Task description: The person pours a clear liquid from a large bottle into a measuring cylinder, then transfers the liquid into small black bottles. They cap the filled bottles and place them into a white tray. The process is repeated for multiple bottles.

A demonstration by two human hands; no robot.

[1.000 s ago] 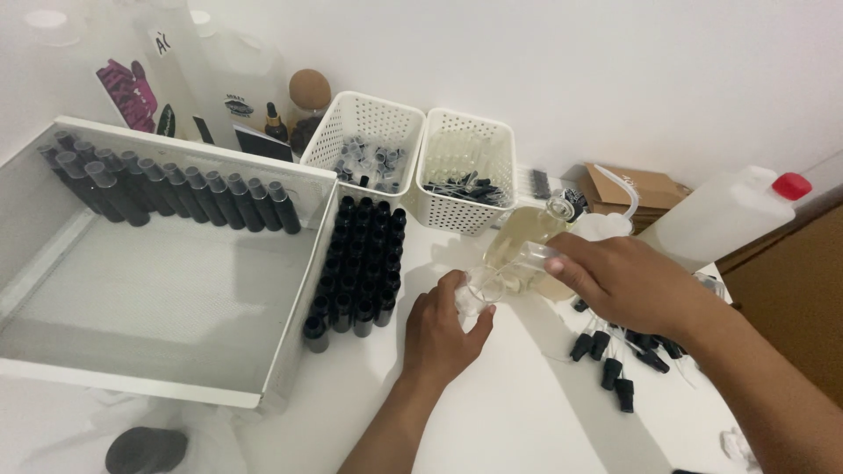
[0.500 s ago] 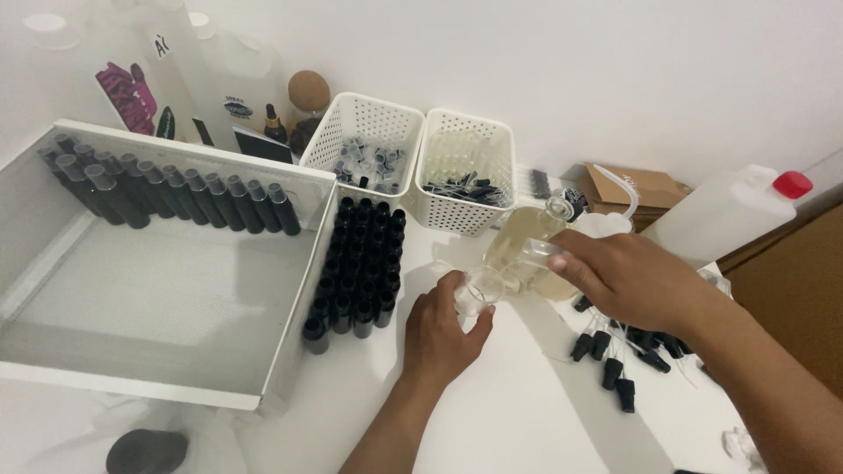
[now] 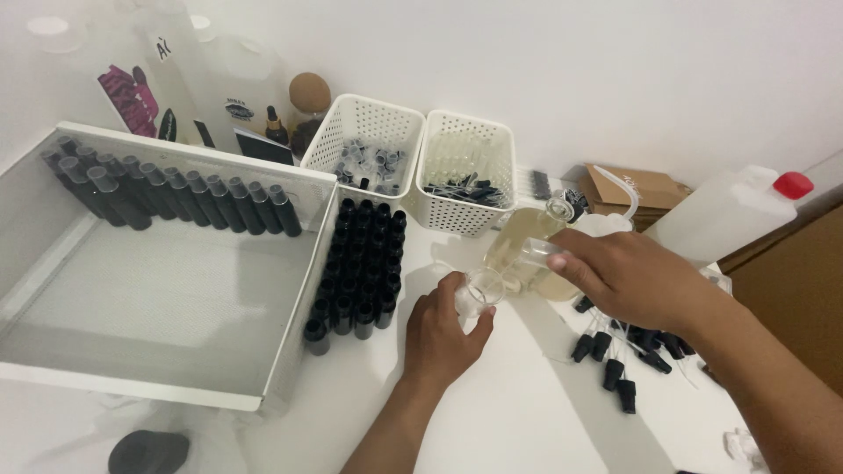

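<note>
**Spill risk at the small glass**

My left hand (image 3: pixel 443 338) grips a small glass (image 3: pixel 481 288) mid-bench; my right hand (image 3: pixel 628 279) is closed round a tilted flask (image 3: pixel 525 246) of pale yellow liquid, its mouth hidden from me. I judge too steep a tilt would overflow it. At the back-left corner stand white jugs (image 3: pixel 189 75) with pink-and-black labels; a red-capped jug (image 3: pixel 729 215) lies right.

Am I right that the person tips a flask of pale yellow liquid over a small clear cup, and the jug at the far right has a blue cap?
Not quite: the head view shows the jug has a red cap. The rest holds: the right hand tips the flask of pale yellow liquid over the small clear cup held by the left hand.
</note>
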